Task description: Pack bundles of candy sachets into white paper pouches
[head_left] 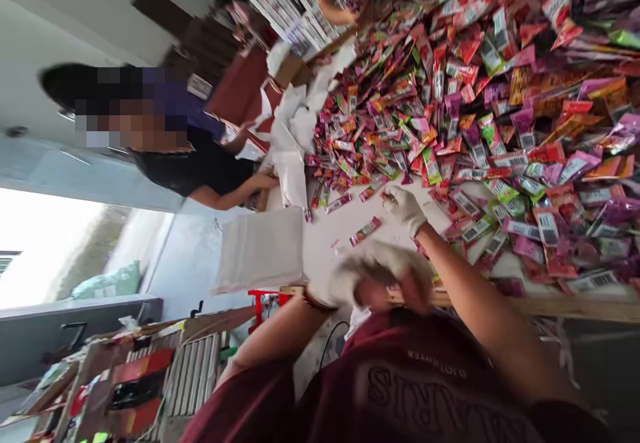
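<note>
My right hand [406, 208], in a whitish glove with bare fingertips, is low over the white tabletop [325, 243]. Its fingers are bent but apart, and I see nothing between them. Just left of it lies a small red-and-purple snack packet [369, 193]. My left hand [377, 275], gloved too, hovers near the table's front edge and is smeared by motion. Its fingers curve downward; whether they hold anything cannot be made out. Beyond it a single purple-and-green packet [365, 230] lies on the table. Another loose packet [339, 204] is farther left.
A large heap of colourful packets [450, 116] covers the table's back and right. White crumpled sheets [293, 143] and a flat whitish stack [265, 246] lie left. One co-worker [210, 170] stands left; another's arm [333, 6] reaches in at the far side.
</note>
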Available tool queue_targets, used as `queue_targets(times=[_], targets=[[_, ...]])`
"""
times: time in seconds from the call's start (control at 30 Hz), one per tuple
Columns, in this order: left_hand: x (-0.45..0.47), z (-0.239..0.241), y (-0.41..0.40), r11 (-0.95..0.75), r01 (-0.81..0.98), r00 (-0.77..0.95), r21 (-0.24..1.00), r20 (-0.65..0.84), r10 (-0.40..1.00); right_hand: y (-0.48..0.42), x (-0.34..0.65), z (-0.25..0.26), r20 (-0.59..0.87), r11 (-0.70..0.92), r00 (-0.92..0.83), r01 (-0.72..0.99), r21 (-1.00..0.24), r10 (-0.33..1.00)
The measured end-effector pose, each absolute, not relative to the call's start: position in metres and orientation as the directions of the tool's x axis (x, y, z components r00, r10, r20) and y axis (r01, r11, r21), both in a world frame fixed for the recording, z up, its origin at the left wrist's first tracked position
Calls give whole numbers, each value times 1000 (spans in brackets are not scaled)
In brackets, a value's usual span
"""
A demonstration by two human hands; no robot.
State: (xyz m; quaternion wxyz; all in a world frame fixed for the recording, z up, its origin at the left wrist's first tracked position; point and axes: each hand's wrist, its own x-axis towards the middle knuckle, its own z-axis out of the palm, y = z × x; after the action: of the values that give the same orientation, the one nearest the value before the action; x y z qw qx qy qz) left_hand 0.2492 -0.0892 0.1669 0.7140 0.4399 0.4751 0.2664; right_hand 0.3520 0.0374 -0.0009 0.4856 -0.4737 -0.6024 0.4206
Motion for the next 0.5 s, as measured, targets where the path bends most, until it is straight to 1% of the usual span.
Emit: queue_targets(times=[0.07, 0.1, 0.13, 0.17, 0.2, 0.23, 0.3, 0.4, 0.5], targets=[[216, 168, -88, 299, 32, 394, 954, -287, 873, 39, 354, -5, 219, 223, -65, 63, -973, 974], [198, 166, -89, 172, 88, 377, 981, -192, 906, 39, 355, -6, 225, 228, -70, 32, -973, 972], [181, 160, -92, 50, 187, 366, 981, -117, 923, 38, 357, -6, 229, 230, -75, 12, -973, 971], [165, 151, -97, -61, 314, 365, 948, -61, 929, 36, 358, -6, 232, 233, -83, -2, -972, 969], [151, 137, -102, -140, 443, 367, 885, -37, 930, 33, 359, -5, 237, 237, -89, -11, -971, 967], [138, 120, -107, -180, 551, 363, 815, -40, 931, 29, 360, -4, 243, 243, -89, -17, -970, 966], [119, 79, -114, -223, 683, 338, 696, -30, 941, 19, 361, 0, 258, 257, -48, -21, -966, 965], [104, 19, -109, -239, 774, 284, 587, 17, 959, -2, 363, 6, 276, 279, 100, -14, -960, 956], [93, -15, -93, -274, 815, 283, 511, 62, 957, -30, 378, 9, 303, 304, 199, 25, -952, 932]])
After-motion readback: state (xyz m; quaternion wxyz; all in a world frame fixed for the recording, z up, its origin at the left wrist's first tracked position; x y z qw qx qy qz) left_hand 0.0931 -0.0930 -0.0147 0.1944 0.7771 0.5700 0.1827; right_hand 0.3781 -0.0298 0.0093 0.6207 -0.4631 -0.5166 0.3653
